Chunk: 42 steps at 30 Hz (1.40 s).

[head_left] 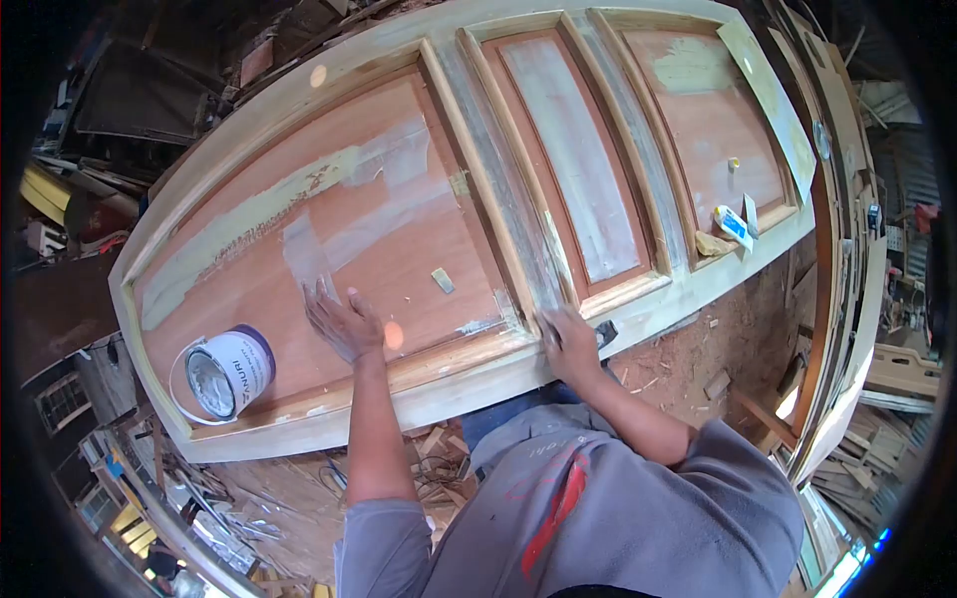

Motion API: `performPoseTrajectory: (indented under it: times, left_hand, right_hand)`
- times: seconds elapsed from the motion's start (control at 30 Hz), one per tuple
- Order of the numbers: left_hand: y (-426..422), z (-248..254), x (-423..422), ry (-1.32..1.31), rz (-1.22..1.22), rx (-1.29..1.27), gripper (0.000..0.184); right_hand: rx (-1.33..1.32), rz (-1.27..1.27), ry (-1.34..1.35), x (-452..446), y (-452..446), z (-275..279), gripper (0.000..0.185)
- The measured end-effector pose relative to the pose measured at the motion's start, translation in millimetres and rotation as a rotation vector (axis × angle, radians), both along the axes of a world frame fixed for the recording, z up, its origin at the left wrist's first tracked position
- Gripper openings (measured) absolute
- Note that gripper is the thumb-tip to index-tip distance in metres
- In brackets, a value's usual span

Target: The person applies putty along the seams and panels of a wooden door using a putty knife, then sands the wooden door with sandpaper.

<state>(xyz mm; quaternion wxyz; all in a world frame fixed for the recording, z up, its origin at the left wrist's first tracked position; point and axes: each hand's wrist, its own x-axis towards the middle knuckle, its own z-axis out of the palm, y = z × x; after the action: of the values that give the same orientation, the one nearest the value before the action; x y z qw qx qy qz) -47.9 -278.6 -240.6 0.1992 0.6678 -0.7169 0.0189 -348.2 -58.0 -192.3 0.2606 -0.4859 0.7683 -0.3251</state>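
Observation:
A large wooden door (409, 384) with recessed panels lies flat in front of me. My left hand (342, 324) rests on the big left panel, fingers spread, next to a smooth grey-white filler patch (306, 254). At the lower end of the crossrail, my right hand (575, 344) is closed round a tool whose dark end (605, 334) sticks out to the right. Its working part is hidden by my fingers. Between the hands lies a small yellowish sanding piece (443, 280). On the door's left corner a white and purple putty bucket (234, 374) lies tipped on its side.
On the right panel are a white and blue tube (733, 227), a small yellow cap (734, 162) and a crumpled tan scrap (711, 244). A pale strip (768, 105) lies across the door's right end. Wood scraps cover the dirt floor (688, 369); boards (837, 249) stand at right.

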Motion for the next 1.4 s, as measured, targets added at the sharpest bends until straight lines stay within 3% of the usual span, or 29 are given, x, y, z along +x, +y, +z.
performPoseTrajectory:
  times: [0.1,0.3,0.43,0.67,0.83,0.97,1.1,1.23,1.4]
  left_hand:
    - [1.2,-0.8,-0.5,-0.005,0.008,0.014,0.057]
    - [0.2,-10.2,5.1,-0.015,-0.008,-0.015,0.062]
    - [1.0,-9.3,2.8,-0.018,0.034,-0.006,0.059]
    - [4.0,-5.2,-0.1,0.01,0.048,0.002,0.059]
    - [1.7,-6.9,-0.3,0.023,0.05,0.019,0.061]
    - [3.7,-7.0,2.9,0.023,0.061,0.004,0.06]
    - [0.3,-2.4,-0.6,0.032,0.036,-0.002,0.059]
    - [2.5,-3.1,-1.2,0.028,0.056,0.01,0.058]
    - [0.2,1.6,-2.8,0.021,0.046,0.002,0.059]
  right_hand:
    - [-0.03,-0.014,-0.006,-1.5,9.6,-0.7,0.021]
    - [-0.194,-0.061,0.027,-11.7,-79.6,-5.9,0.025]
    - [-0.035,-0.043,-0.047,3.7,16.8,-0.3,0.028]
    - [-0.067,-0.069,0.002,1.2,-9.6,11.5,0.026]
    - [0.01,0.008,-0.058,-3.1,27.8,9.6,0.029]
    - [-0.05,0.053,-0.05,-13.5,2.3,7.4,0.028]
    - [-0.019,0.259,0.12,-11.1,33.0,19.7,0.045]
    - [-0.068,0.274,0.067,-19.8,14.5,6.6,0.054]
    - [-0.043,0.357,0.068,-22.7,22.2,16.3,0.048]
